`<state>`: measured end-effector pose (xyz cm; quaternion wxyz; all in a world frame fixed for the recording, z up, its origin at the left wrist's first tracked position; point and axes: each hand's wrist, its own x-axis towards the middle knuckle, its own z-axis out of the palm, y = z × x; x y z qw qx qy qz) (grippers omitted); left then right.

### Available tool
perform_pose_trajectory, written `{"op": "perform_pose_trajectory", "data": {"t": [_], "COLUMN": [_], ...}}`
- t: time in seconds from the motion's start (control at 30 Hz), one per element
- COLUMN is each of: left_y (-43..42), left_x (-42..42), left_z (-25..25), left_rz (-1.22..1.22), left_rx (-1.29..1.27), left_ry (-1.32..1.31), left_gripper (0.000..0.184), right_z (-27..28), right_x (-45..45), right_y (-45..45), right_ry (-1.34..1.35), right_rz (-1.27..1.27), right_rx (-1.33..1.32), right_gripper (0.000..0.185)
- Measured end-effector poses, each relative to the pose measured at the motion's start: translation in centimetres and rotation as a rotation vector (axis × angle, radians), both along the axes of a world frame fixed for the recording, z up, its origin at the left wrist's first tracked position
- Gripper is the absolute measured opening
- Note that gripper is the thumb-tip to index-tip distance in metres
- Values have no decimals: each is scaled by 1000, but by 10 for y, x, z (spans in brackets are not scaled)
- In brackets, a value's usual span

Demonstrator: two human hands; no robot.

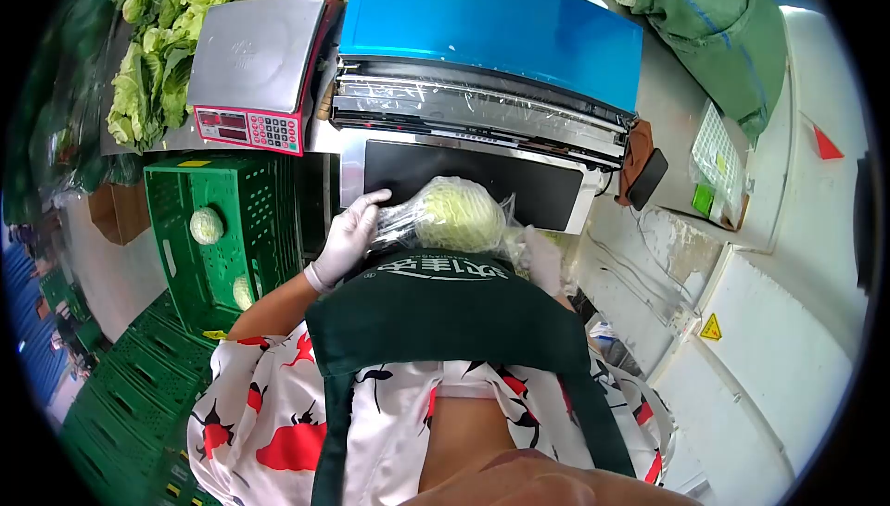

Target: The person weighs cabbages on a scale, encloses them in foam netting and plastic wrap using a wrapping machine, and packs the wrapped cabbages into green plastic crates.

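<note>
Far left of the left fingers are green leaves, in a messy heap. Closer to those fingers, but still well apart, is a green crate, with two round, pale things inside. Ahead and to the left of the same fingers sits a scale with a red front. The left hand wears a thin white glove. Its fingers are bent, with the tips up by the edge of the clear wrap; I cannot tell if they pinch it. Between the two hands' fingers is the round cabbage, inside the wrap. Just past it is a flat black plate, then a big blue lid. The right hand, gloved too, is near the cabbage's right side. It is blurry, so I cannot tell how its fingers are. Ahead and to the right of them is a dark phone.
</note>
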<state>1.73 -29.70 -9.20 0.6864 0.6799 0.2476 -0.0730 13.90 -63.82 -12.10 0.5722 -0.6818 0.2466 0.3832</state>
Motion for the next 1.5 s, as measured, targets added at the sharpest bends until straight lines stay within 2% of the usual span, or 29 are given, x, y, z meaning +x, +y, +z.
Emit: {"op": "perform_pose_trajectory", "data": {"t": [0.07, 0.13, 0.17, 0.2, 0.23, 0.3, 0.37, 0.43, 0.47, 0.57, 0.6, 0.67, 0.7, 0.73, 0.77, 0.8, 0.83, 0.87, 0.9, 0.93, 1.03, 1.1, 1.17, 1.23, 1.3, 1.37, 1.4, 1.43, 1.5], "left_y": [-3, -17, -26, -37, -47, -45, -26, -9, -13, -24, -27, -22, -16, -10, -2, 10, 20, 22, 26, 41, 112, 178, 218, 275, 312, 347, 335, 317, 321], "left_x": [-7, -13, -17, -17, 0, 11, 20, 57, 73, 108, 118, 116, 111, 100, 94, 86, 77, 66, 53, 35, -27, -88, -128, -200, -248, -277, -230, -165, -64], "left_z": [-11, -53, -76, -97, -79, -83, -69, -14, 4, 62, 67, 56, 56, 58, 55, 54, 53, 50, 27, -2, -8, -17, 27, 1, -11, -37, -11, 21, 40], "left_rz": [56, -206, -371, -488, -401, -769, -788, -765, -440, 46, -32, -244, -375, -490, -528, -507, -484, -288, -97, -14, 545, 791, 924, 1066, 947, 854, 551, 388, 463], "left_rx": [-346, -247, -118, 90, 109, 484, 678, 810, 656, -155, -129, -244, -301, -691, -760, -888, -1017, -1005, -1026, -883, -944, -544, -473, -292, 237, 498, 1092, 1474, 1331], "left_ry": [237, 386, 378, 54, 95, -3, -358, -507, -579, -302, -360, -381, -440, -255, -340, -298, -254, -175, -13, -76, -143, -195, -189, -103, 182, 498, 918, 911, 324], "left_gripper": [41, 28, 22, 24, 23, 21, 34, 44, 48, 55, 64, 56, 58, 66, 67, 72, 76, 89, 86, 80, 70, 66, 62, 52, 54, 63, 68, 68, 66], "right_z": [-87, -124, -159, -157, -146, -113, -79, -47, -33, 2, 16, 37, 38, 37, 38, 57, 58, 63, 74, 81, 74, 83, 75, 89, 86, 88, 89, 89, 85], "right_x": [-38, -63, -74, -65, -57, -38, -18, 0, 9, 33, 37, 39, 45, 50, 53, 46, 55, 66, 81, 96, 146, 176, 205, 226, 245, 261, 268, 274, 285], "right_y": [-27, -6, 5, 25, 45, 78, 97, 109, 114, 129, 133, 140, 139, 135, 135, 147, 147, 147, 150, 152, 151, 158, 168, 185, 202, 220, 230, 241, 263], "right_ry": [-1016, -774, -309, -148, 154, 624, 771, 800, 773, 442, 296, 6, -435, -871, -1302, -977, -1136, -1159, -1181, -1117, -901, -867, -832, -754, -764, -774, -792, -795, -797], "right_rz": [859, 953, 930, 740, 282, -127, -79, 43, 126, 484, 552, 674, 855, 994, 1092, 837, 819, 742, 664, 608, 468, 506, 482, 524, 513, 532, 563, 580, 615], "right_rx": [-388, -449, -368, -58, 526, 1186, 1397, 1443, 1415, 1114, 1025, 841, 596, 324, 23, -358, -387, -317, -244, -174, -17, -14, 104, 97, 155, 186, 156, 165, 182], "right_gripper": [23, 21, 30, 30, 31, 33, 35, 37, 38, 39, 40, 42, 41, 40, 39, 33, 29, 27, 25, 23, 22, 23, 20, 23, 21, 22, 22, 22, 22]}}
